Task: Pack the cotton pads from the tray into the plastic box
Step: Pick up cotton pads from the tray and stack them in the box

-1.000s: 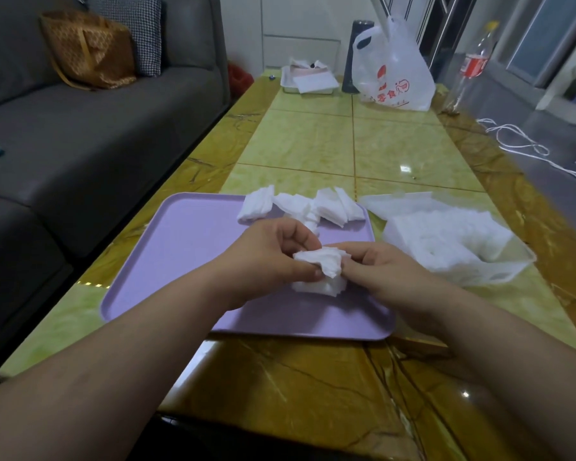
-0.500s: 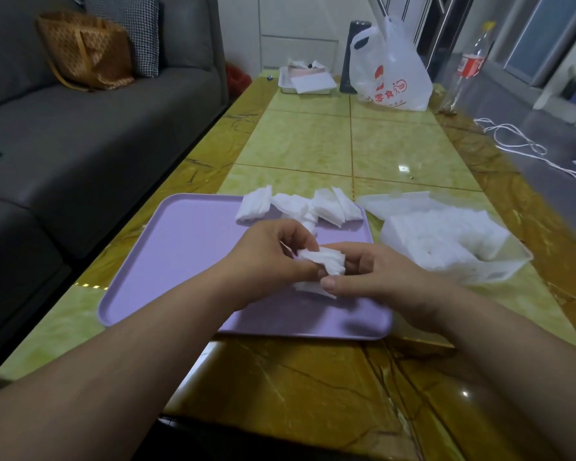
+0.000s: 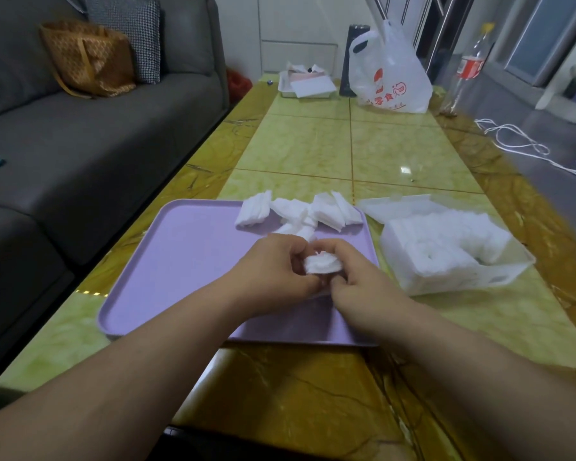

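Glossy table (image 3: 313, 144), left hand (image 3: 273, 267) and right hand (image 3: 356, 277) both pinching a pad stack (image 3: 323, 264) just over the tray (image 3: 187, 261). Box (image 3: 459, 277) right of the tray looks pretty full, so an uneven squeeze could fan the stack and spill pads.

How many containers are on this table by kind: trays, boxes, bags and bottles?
Trays: 2 (purple tray, white tray)
Boxes: 1 (plastic box)
Bags: 1 (plastic bag)
Bottles: 1 (bottle)
Total: 5
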Motion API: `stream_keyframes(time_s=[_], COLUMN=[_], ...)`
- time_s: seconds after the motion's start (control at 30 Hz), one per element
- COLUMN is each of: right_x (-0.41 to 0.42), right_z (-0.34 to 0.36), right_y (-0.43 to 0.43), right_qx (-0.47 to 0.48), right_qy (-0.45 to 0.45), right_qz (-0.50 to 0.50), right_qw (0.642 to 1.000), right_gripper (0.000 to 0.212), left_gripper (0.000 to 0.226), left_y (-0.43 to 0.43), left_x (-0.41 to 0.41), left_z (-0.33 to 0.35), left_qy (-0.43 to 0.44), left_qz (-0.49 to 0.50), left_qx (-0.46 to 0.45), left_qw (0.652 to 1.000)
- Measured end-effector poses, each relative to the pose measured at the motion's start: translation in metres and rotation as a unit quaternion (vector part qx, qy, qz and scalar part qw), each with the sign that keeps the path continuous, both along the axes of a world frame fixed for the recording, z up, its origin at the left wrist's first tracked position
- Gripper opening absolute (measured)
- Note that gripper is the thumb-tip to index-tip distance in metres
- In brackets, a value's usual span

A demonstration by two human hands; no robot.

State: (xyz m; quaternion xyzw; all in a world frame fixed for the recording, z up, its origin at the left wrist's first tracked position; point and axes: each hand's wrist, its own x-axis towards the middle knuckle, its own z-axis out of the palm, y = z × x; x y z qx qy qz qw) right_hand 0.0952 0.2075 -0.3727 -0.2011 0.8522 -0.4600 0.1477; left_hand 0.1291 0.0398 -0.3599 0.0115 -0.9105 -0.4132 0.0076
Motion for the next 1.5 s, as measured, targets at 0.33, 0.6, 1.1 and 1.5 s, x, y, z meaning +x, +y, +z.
stream_keyframes(time_s=[0.33,0.6,1.1,1.5], right_x=[-0.011,-0.014,-0.017,-0.015], right_z=[0.003,0.003,0.003,0.005], right_y=[0.011,0.016,0.020,0.018], right_qx=[-0.053,-0.054,-0.068,-0.085], right_qy=[0.050,0.022,-0.003,-0.018], right_qz=[-0.113,-0.119,-0.119,-0.120], right_qw=[0.991,0.991,0.991,0.989], right_gripper=[0.025,0.021,0.020,0.022], left_gripper=[0.032,0.032,0.014,0.004], left_y=[-0.020,-0.017,-0.031,-0.026], left_x=[-0.019,-0.012,-0.011,-0.002], left_z=[-0.007,-0.008,-0.004,0.011], left_qy=[0.071,0.017,0.011,0.038], left_qz=[0.082,0.050,0.133,0.160], left_qx=[-0.153,-0.139,-0.100,0.106], left_qw=[0.982,0.989,0.986,0.981])
